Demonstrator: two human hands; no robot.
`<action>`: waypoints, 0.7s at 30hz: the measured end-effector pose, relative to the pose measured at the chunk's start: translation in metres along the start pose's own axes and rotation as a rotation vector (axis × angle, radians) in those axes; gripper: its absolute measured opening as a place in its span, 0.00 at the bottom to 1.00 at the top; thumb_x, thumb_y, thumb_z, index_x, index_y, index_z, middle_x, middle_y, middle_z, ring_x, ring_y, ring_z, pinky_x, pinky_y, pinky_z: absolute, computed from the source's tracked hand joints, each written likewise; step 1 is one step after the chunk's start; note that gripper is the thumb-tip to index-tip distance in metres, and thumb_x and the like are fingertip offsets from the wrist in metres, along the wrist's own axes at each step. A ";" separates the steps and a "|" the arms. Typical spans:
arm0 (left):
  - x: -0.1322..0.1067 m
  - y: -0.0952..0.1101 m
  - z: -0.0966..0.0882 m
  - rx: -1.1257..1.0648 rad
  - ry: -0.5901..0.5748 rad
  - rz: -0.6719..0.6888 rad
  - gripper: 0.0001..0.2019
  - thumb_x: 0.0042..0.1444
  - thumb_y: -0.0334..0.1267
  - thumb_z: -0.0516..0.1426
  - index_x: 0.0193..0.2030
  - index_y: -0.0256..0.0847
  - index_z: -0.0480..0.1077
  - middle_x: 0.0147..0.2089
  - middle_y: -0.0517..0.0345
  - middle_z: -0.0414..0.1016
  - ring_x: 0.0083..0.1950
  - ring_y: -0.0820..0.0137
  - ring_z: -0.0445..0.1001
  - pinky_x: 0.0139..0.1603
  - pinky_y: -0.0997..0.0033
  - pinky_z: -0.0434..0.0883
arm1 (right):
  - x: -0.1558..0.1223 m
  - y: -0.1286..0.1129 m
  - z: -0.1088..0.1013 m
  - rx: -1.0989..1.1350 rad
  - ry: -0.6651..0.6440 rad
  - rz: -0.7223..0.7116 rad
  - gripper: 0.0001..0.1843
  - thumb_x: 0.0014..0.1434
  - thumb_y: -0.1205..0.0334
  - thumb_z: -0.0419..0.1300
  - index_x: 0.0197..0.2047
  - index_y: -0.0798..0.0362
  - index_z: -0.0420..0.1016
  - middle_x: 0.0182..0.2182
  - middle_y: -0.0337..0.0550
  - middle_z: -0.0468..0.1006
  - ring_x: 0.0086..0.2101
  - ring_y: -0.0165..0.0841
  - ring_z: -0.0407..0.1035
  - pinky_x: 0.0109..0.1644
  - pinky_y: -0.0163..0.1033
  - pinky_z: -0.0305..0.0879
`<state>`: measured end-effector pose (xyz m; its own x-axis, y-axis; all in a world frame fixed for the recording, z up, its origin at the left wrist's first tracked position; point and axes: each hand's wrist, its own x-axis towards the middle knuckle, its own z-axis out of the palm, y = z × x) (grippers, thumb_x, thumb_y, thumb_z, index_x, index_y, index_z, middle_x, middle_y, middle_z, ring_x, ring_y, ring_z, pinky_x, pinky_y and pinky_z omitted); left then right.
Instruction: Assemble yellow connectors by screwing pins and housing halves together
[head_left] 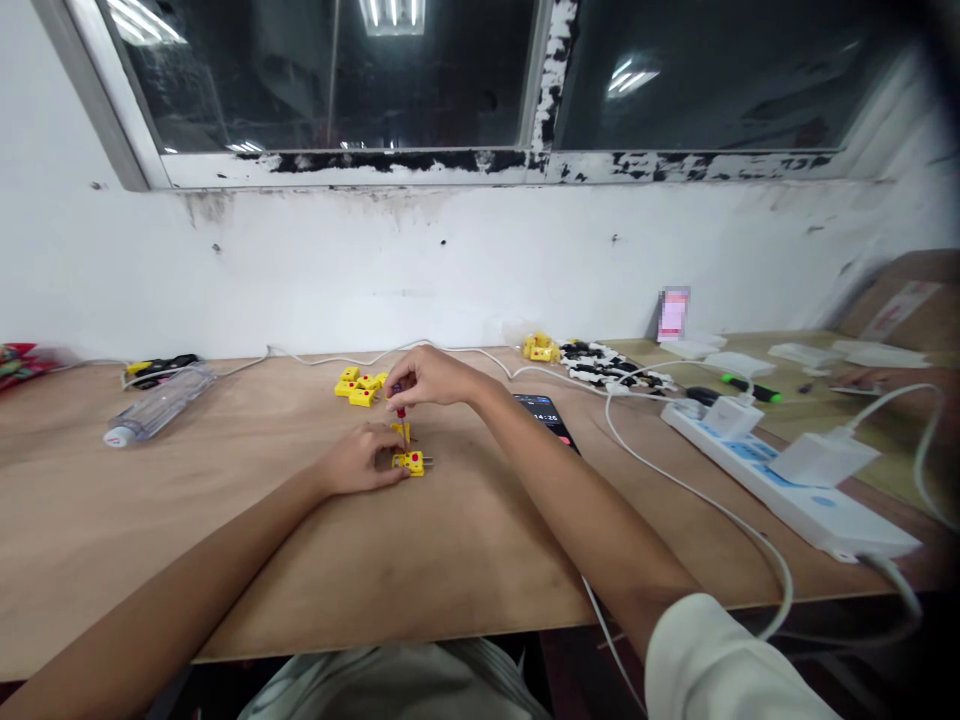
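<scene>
My left hand [360, 458] rests on the wooden table [225, 520], its fingers pinched on a small yellow connector [411, 462] with a red dot. Above it, my right hand [427, 378] grips a small red-handled screwdriver [402, 414] held upright, tip down onto the connector. A second yellow piece [400, 430] lies just behind the connector. A little heap of several more yellow connectors [360, 386] sits just beyond my hands.
A dark phone [546, 416] lies right of my right forearm. White cables [675, 480] run to a power strip [787, 485] with chargers at right. A clear plastic bottle [157, 404] lies at left. More yellow connectors [541, 348] and black-and-white parts [607, 364] sit by the wall.
</scene>
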<state>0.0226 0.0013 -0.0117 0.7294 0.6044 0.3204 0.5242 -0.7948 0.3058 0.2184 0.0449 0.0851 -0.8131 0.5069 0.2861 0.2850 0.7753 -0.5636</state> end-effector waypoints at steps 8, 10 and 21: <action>-0.001 -0.003 0.002 -0.002 0.034 -0.021 0.13 0.55 0.48 0.61 0.41 0.42 0.74 0.43 0.52 0.79 0.45 0.60 0.76 0.51 0.60 0.70 | -0.001 -0.012 -0.001 -0.045 -0.044 0.025 0.08 0.53 0.61 0.66 0.32 0.58 0.81 0.25 0.40 0.79 0.27 0.27 0.68 0.31 0.33 0.58; -0.001 -0.003 0.002 0.003 0.037 -0.036 0.14 0.55 0.49 0.61 0.41 0.42 0.74 0.43 0.52 0.79 0.46 0.59 0.76 0.52 0.58 0.70 | -0.001 -0.014 -0.001 -0.087 -0.040 0.043 0.09 0.54 0.59 0.66 0.32 0.58 0.82 0.25 0.41 0.79 0.26 0.27 0.67 0.30 0.34 0.57; -0.001 -0.007 0.002 -0.060 0.025 -0.037 0.14 0.54 0.49 0.62 0.42 0.41 0.74 0.44 0.52 0.78 0.47 0.60 0.75 0.51 0.60 0.71 | -0.002 -0.018 -0.004 -0.023 -0.145 0.026 0.11 0.51 0.73 0.65 0.39 0.58 0.82 0.32 0.43 0.82 0.30 0.27 0.72 0.36 0.33 0.66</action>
<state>0.0189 0.0060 -0.0158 0.6981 0.6354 0.3300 0.5230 -0.7673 0.3709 0.2169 0.0314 0.0979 -0.8697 0.4683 0.1557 0.3171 0.7720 -0.5509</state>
